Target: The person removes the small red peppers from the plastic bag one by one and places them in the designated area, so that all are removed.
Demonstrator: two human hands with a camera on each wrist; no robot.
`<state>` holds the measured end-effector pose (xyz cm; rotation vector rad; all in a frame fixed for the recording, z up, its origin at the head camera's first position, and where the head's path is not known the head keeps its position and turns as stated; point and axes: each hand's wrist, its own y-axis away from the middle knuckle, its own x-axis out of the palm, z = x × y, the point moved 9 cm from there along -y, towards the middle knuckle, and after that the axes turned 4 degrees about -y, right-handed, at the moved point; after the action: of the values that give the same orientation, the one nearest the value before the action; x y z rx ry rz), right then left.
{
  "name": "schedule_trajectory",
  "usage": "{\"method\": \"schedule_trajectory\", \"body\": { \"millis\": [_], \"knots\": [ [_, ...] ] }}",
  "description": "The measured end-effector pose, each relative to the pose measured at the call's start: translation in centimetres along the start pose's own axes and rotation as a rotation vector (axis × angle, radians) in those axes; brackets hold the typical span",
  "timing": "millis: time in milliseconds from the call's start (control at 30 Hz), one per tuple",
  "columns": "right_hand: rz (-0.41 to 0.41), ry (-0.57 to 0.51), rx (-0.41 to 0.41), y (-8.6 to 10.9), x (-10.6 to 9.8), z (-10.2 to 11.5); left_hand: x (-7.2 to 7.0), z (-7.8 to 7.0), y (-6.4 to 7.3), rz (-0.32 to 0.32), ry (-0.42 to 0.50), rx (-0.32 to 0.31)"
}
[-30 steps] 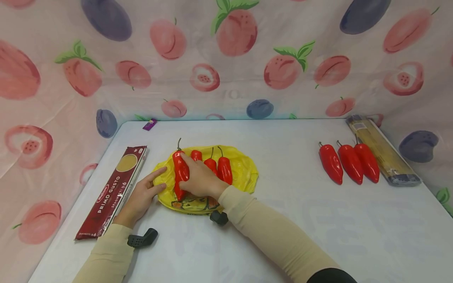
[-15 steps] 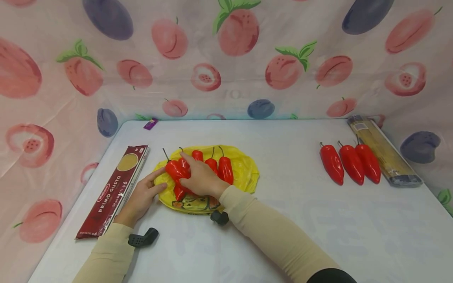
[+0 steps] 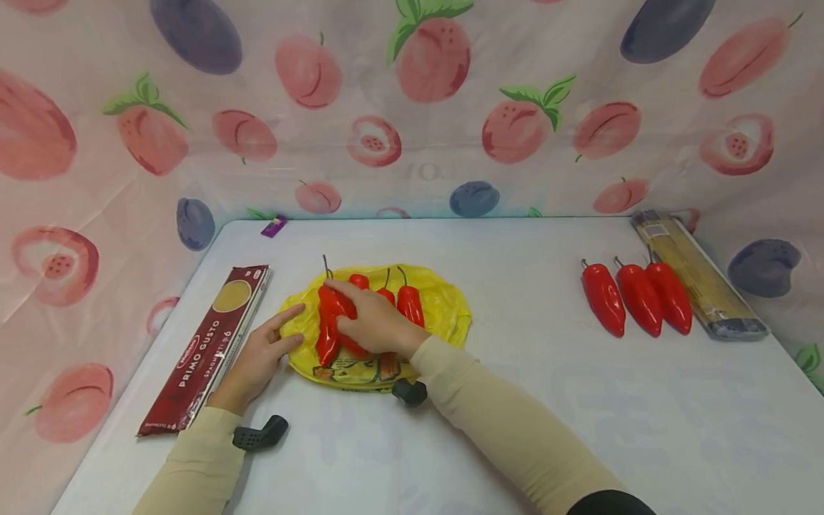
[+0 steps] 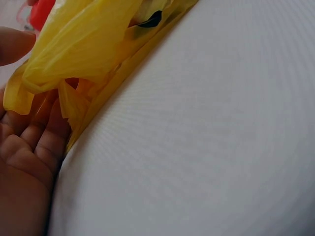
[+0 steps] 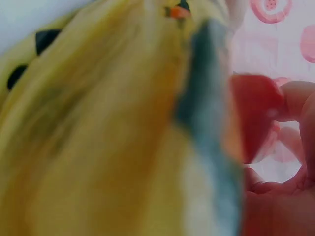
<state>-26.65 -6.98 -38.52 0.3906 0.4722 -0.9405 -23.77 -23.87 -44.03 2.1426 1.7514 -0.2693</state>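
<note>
Table (image 3: 515,400), left of centre: red pepper (image 3: 336,303) has swung rightward.
Right fingers (image 3: 346,288) grip it; left fingers (image 3: 285,315), relaxed, touch yellow bag (image 3: 447,300).

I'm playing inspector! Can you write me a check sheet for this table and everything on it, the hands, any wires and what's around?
Surface: white table.
Job's things: red peppers at a yellow bag, in or on it unclear; three more peppers at right.
Clutter: maroon spaghetti pack, clear pack, purple packet.
Hands: left hand touches the bag's edge; right hand grips one pepper.
Cables: nothing seen.
Surroundings: fruit-print cloth behind and at both sides.
</note>
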Motion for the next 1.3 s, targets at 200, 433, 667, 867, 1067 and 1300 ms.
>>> {"method": "schedule_trajectory", "body": {
  "millis": [200, 433, 667, 867, 1067, 1300],
  "knots": [
    [-0.005, 0.063, -0.058, 0.7, -1.5, 0.2, 0.0, -0.1, 0.0, -0.001, 0.003, -0.007],
    [-0.033, -0.013, -0.036, 1.7, -3.8, -0.4, 0.0, -0.2, 0.2, 0.004, -0.006, -0.01],
    [-0.045, -0.082, -0.059, 3.4, -6.3, -1.1, 0.0, -0.1, 0.2, 0.001, 0.002, -0.024],
    [-0.076, -0.004, -0.063, 5.0, -8.9, -2.3, 0.1, -0.2, 0.2, 0.0, 0.01, -0.024],
    [-0.118, 0.023, -0.064, 6.5, -11.4, -3.7, 0.1, -0.3, 0.2, -0.007, -0.001, -0.014],
    [-0.17, 0.054, 0.002, 8.3, -13.7, -6.0, 0.2, -0.4, 0.1, -0.012, -0.009, -0.008]
  ]
}}
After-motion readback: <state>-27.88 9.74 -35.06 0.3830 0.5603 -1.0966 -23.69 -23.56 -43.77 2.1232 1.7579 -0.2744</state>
